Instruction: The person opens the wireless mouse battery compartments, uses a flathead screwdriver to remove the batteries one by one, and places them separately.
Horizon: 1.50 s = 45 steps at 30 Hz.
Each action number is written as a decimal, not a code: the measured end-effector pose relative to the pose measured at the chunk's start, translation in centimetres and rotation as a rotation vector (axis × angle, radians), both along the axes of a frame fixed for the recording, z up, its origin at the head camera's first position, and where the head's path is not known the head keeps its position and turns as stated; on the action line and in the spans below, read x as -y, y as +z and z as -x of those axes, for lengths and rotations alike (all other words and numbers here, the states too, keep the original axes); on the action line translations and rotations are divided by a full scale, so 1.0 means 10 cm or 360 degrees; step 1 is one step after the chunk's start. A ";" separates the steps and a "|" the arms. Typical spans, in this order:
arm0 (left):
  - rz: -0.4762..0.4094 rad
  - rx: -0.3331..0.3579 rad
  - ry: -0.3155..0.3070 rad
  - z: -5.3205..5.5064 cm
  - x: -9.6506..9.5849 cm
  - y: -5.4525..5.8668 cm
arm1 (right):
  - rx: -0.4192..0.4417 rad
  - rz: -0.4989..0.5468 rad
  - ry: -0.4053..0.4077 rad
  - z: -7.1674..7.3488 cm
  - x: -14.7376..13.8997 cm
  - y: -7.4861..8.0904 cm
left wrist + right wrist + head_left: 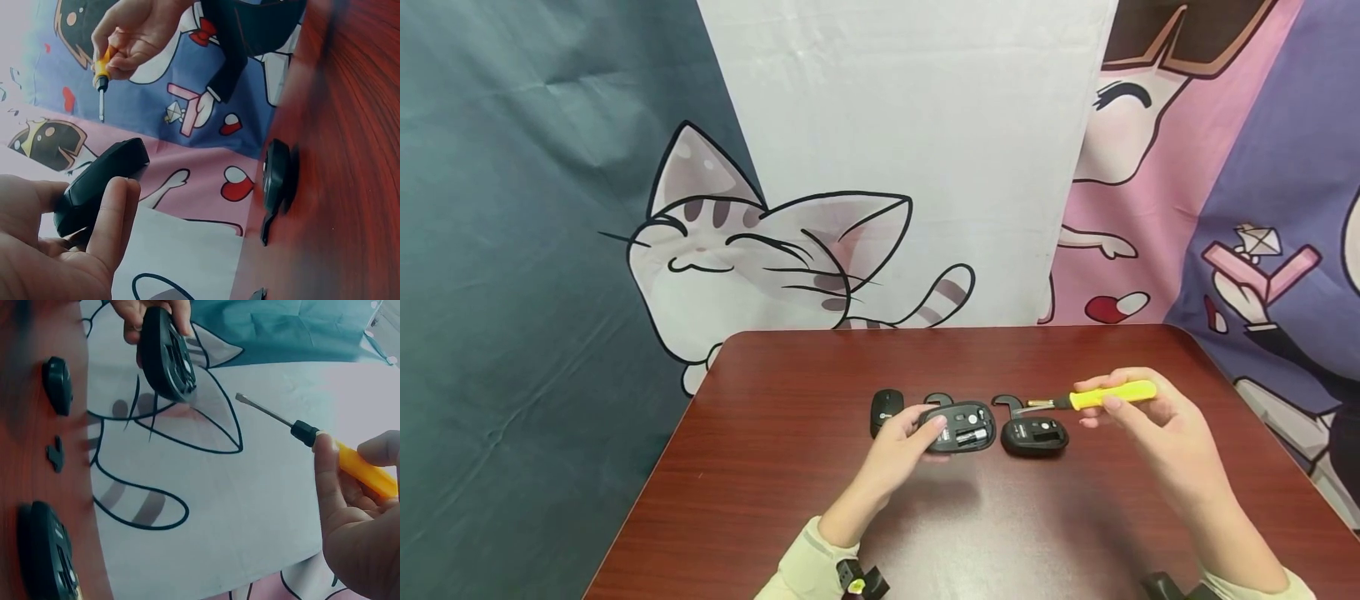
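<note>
Tilted with its underside up, a black computer mouse [961,427] is held above the table by my left hand [895,442], thumb on its edge. Its battery compartment is uncovered, and a battery [972,437] lies inside. My right hand [1176,437] grips the yellow handle of a screwdriver [1112,395]. The shaft points left towards the held mouse, and in the right wrist view the screwdriver's tip [240,397] is apart from it. Below the shaft, a second black mouse [1034,437] rests underside up on the table, its compartment uncovered too.
A third black mouse [887,410] sits on the reddish-brown table [775,500], left of the others. Behind the mice lie two black covers, one [1009,403] near the second mouse, another [937,399] partly hidden by the held mouse. Cartoon-printed cloth [925,125] hangs behind the table.
</note>
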<state>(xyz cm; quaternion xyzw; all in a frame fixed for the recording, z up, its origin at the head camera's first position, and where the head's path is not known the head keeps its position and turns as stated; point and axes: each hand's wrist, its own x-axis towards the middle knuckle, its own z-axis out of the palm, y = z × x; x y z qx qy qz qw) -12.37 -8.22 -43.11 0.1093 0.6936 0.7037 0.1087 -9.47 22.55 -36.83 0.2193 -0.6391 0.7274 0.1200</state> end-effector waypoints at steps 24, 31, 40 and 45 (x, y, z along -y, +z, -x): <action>-0.0084 0.0023 -0.0172 -0.03 -0.03 0.04 | 0.0127 0.0158 0.0018 -0.01 0.15 -0.06; -0.0060 0.0061 -0.0117 -0.01 -0.02 0.01 | 0.0192 -0.0074 0.0113 -0.01 0.14 -0.07; -0.0030 0.0096 -0.0092 0.01 -0.02 -0.03 | -0.0102 -0.0206 0.0036 -0.07 0.22 -0.06; -0.0027 0.0106 -0.0117 0.02 -0.03 -0.05 | -0.0117 -0.0401 -0.0161 -0.13 0.28 -0.08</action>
